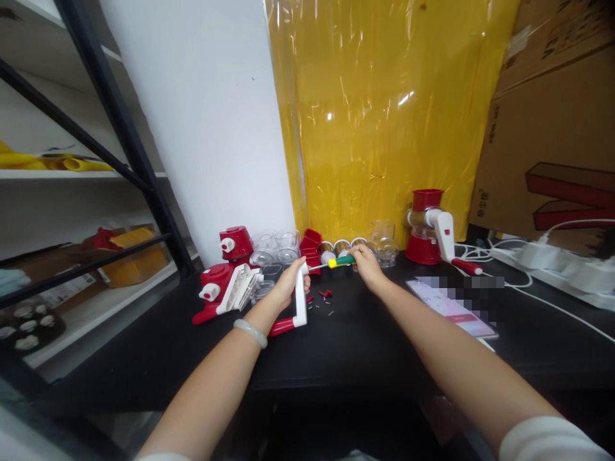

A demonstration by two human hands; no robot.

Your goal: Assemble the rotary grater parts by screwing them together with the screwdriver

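My left hand (288, 285) grips a white crank handle (300, 301) with a red grip at its lower end, held upright over the black table (365, 346). A screwdriver (339, 261) with a green and yellow handle is in my right hand (368, 264), its tip pointing left at the top of the crank. Small red caps and loose screws (325, 296) lie on the table just below the two hands. A pale bangle sits on my left wrist.
Red and white grater bodies (225, 282) lie left of my hands, with clear cups (276, 246) and metal drums (336, 248) behind. An assembled red grater (427, 227) stands at the right by a phone (451, 307), cables and a power strip (567, 262). Shelves stand left, cartons right.
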